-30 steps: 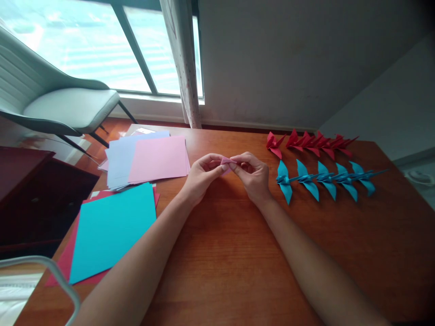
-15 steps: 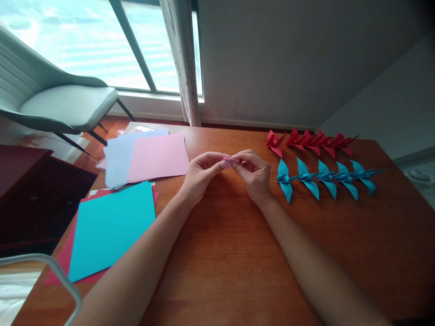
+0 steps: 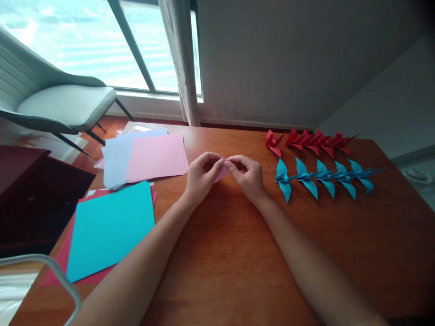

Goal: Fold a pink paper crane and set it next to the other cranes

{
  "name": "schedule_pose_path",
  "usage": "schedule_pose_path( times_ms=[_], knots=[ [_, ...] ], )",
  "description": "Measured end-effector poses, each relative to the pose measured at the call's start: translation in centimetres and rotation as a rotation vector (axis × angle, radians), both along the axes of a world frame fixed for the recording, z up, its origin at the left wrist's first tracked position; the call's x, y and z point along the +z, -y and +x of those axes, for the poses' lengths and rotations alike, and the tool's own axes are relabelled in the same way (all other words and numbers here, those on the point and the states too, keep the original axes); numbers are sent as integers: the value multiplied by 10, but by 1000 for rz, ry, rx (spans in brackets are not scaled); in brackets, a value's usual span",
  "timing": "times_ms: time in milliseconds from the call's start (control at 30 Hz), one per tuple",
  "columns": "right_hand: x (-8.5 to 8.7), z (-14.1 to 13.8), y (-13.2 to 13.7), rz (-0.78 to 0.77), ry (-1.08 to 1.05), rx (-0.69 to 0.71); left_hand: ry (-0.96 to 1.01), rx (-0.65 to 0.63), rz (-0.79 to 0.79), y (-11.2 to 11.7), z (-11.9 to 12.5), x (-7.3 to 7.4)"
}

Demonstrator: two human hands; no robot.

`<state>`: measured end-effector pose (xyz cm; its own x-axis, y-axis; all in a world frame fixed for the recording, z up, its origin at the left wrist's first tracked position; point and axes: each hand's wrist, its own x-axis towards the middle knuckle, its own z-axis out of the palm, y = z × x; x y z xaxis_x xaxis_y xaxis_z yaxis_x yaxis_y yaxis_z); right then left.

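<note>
Between my two hands is a small piece of folded pink paper (image 3: 221, 174), pinched at its upper edge and mostly hidden by fingers. My left hand (image 3: 205, 175) grips it from the left with thumb and forefinger. On the other side, my right hand (image 3: 247, 176) pinches it too, and the two thumb tips almost meet. Both hands hover over the middle of the wooden table (image 3: 224, 262). To the right lie several blue paper cranes (image 3: 324, 178) in a row, with several red paper cranes (image 3: 317, 142) behind them.
Pink sheets (image 3: 158, 156) overlap pale blue sheets (image 3: 115, 163) at the table's back left. Nearer, a turquoise sheet (image 3: 112, 231) lies on red sheets (image 3: 61, 262), by my left forearm. A chair (image 3: 64, 106) stands beyond the left edge; a curtain (image 3: 185, 59) hangs behind.
The pink paper has turned, so a flap now shows below the fingers. My right hand has moved slightly left and its fingertips have come closer to the left ones.
</note>
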<state>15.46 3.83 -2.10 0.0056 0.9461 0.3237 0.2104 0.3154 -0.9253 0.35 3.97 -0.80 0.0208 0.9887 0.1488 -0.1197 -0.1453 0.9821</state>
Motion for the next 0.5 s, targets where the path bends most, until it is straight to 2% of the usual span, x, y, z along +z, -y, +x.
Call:
schedule_pose_path(
  times_ms=[100,267,500],
  knots=[
    [0,0,-1,-24,-51,-26,-35,-33,6,2,1,0],
    [3,1,-2,-42,-169,-104,-25,-286,-150,3,0,1],
    [4,6,-2,-85,-141,29,-65,-333,-131,4,-1,3]
  ],
)
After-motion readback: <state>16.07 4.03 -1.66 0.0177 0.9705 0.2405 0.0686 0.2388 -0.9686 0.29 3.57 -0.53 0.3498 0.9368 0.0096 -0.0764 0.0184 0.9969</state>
